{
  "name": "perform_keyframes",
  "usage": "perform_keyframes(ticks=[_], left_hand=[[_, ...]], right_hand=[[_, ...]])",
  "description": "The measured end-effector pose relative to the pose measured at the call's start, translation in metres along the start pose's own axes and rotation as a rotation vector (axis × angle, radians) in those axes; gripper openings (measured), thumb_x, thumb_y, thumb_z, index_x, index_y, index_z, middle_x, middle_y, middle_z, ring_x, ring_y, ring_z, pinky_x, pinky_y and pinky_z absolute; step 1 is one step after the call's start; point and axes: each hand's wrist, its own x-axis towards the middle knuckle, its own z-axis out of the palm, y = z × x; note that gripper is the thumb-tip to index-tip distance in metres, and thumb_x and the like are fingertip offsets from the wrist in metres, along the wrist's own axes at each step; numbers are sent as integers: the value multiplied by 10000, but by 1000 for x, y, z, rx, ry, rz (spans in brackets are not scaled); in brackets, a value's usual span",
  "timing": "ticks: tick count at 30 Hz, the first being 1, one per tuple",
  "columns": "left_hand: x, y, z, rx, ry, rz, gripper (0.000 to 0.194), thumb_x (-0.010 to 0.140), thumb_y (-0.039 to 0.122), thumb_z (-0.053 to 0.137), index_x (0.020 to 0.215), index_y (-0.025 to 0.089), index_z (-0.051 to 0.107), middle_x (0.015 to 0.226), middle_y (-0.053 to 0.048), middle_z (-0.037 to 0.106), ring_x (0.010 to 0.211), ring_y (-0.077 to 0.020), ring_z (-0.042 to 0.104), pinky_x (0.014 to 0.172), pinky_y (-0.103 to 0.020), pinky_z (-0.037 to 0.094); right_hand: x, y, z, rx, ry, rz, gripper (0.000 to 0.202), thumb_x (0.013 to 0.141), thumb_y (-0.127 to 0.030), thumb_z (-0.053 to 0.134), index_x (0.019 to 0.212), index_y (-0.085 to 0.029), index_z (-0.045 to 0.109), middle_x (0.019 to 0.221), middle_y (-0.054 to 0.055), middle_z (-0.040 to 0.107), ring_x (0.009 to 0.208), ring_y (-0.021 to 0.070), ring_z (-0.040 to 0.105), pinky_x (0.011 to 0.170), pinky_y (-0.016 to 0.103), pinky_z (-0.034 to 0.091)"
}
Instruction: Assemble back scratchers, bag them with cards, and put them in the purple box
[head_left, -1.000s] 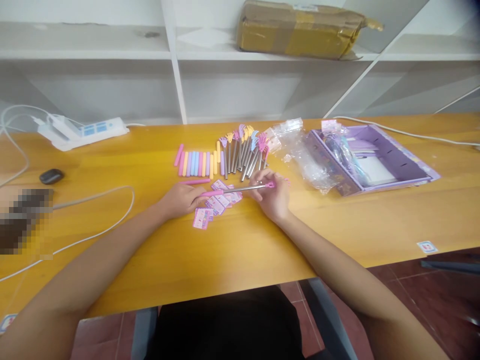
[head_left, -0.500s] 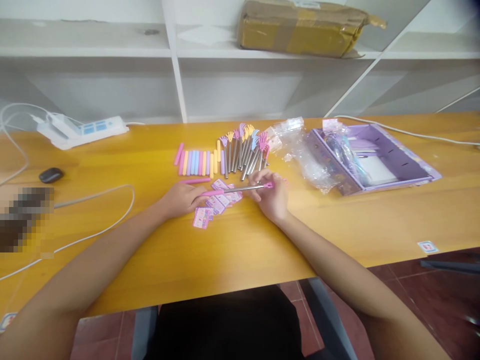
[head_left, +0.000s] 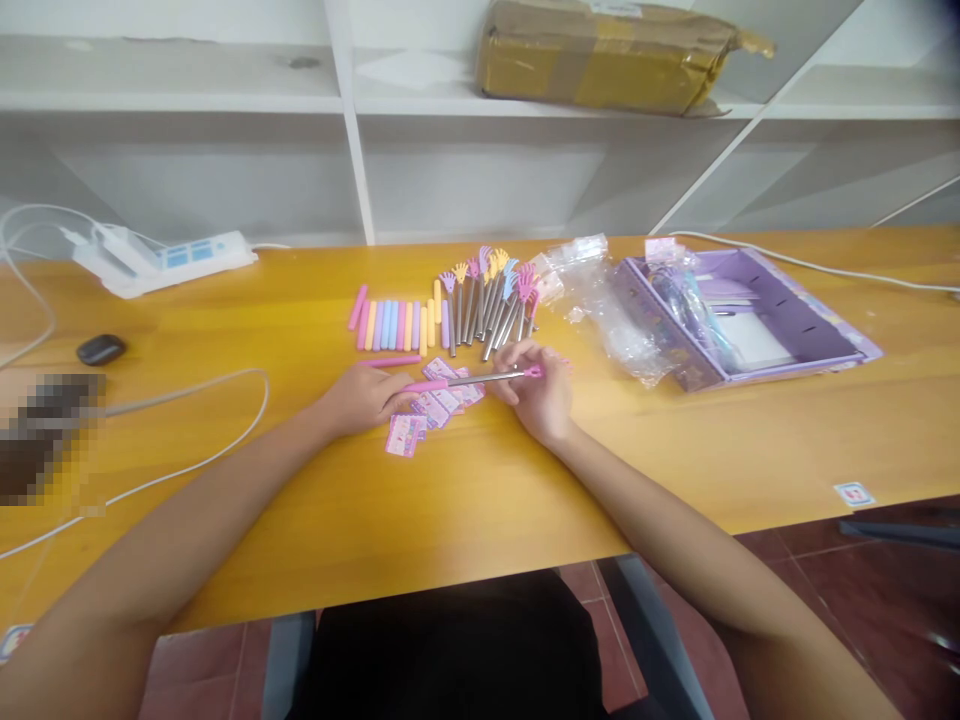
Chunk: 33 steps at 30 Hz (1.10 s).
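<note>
A back scratcher (head_left: 480, 379) with a pink handle, a metal rod and a pink head lies level between my hands. My left hand (head_left: 362, 398) is closed around its handle. At the head end, my right hand (head_left: 541, 392) has its fingers curled round the rod and head. Small printed cards (head_left: 435, 405) lie on the table beneath it. Behind my hands are a row of pastel handle sleeves (head_left: 394, 326) and a bunch of metal rods with hand-shaped heads (head_left: 491, 300). One loose pink sleeve (head_left: 396, 361) lies beside my left hand.
Clear plastic bags (head_left: 615, 310) lie right of the rods, against a purple open box (head_left: 810, 345). A white power strip (head_left: 176, 262), cables and a black mouse (head_left: 101, 349) are on the left. A taped carton (head_left: 607, 55) sits on the shelf above.
My right hand and the back scratcher's head have shifted very slightly left. My left hand keeps its hold on the handle.
</note>
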Motion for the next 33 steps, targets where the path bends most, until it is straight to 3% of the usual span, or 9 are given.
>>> perform_keyframes(ticks=[17,27,33], left_hand=[[1,1,0,-28,16,8,451,1142,437,392,1352,289,763,921,-49,826,841,-195,764,835,-278,543],[0,1,1,3,-13,-20,472,1139,463,384,1293,263,783,913,-54,817,756,-196,735,747,-288,513],[-1,0,2,-9,-15,-24,489,1139,474,372,1214,236,793,805,-43,784,718,-189,712,723,-281,508]], right_hand=[[-1,4,-1,-37,-15,9,529,974,-719,567,854,-207,618,809,11,574,450,67,395,448,239,316],[-2,1,4,-70,-6,37,548,928,-743,613,824,-206,597,786,10,554,478,78,388,448,232,296],[-3,0,6,-72,-12,44,539,932,-739,604,828,-211,605,787,10,560,474,77,374,453,238,287]])
